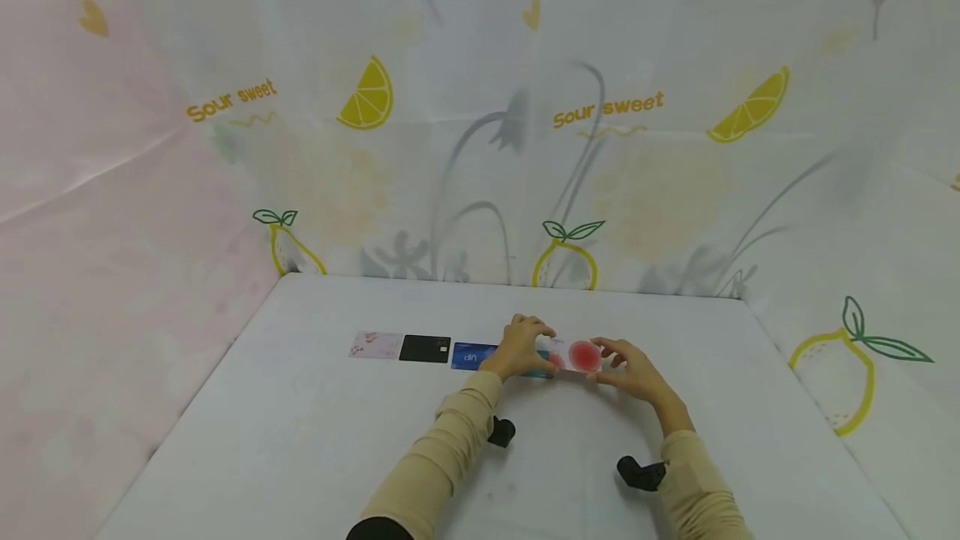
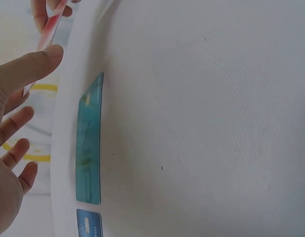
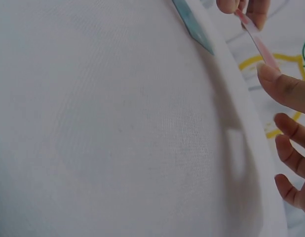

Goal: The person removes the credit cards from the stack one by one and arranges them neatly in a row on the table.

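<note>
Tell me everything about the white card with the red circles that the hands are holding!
The white card is a thin, flat rectangle, plastic by the look of it, with one big red circle and part of another showing. The left hand pinches its left end and the right hand its right end. The wrist views show it edge-on, lifted off the table. It sits at the right end of a row of cards, over the teal card.

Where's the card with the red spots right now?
In the head view the red-spotted card is held between the left hand and right hand, just right of the teal card ending the row.
</note>
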{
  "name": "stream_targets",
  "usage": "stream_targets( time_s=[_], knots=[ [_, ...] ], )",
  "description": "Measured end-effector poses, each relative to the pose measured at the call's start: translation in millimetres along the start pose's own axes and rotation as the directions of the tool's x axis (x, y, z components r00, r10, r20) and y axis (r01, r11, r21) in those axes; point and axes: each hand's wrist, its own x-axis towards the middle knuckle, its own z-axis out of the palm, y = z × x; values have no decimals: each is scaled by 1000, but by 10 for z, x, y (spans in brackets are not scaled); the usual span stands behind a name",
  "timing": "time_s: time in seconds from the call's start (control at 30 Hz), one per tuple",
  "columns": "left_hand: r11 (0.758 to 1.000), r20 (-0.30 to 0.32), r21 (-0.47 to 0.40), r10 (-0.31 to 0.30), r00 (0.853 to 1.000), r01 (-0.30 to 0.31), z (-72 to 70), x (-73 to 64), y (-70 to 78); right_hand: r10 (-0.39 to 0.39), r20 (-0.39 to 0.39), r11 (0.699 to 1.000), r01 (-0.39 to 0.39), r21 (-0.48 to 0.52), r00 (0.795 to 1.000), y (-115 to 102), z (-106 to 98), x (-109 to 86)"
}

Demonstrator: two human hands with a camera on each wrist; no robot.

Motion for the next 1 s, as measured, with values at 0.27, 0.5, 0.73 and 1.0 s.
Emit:
stream_targets(
  time_s=[0.27,0.5,0.73,1.0],
  knots=[
    [995,4,60,-75,997,75,88,21,52,-1,-11,1000,1,-17,1000,85,-8,-27],
    [984,31,115,-141,990,137,168,52,103,1,-36,997,-4,-74,999,204,39,-33],
    [972,64,155,-190,980,179,239,92,138,90,-14,984,-91,-153,996,215,66,-38],
    [968,91,168,-205,975,188,252,90,132,138,62,978,-126,-167,989,231,38,-21]
  ],
)
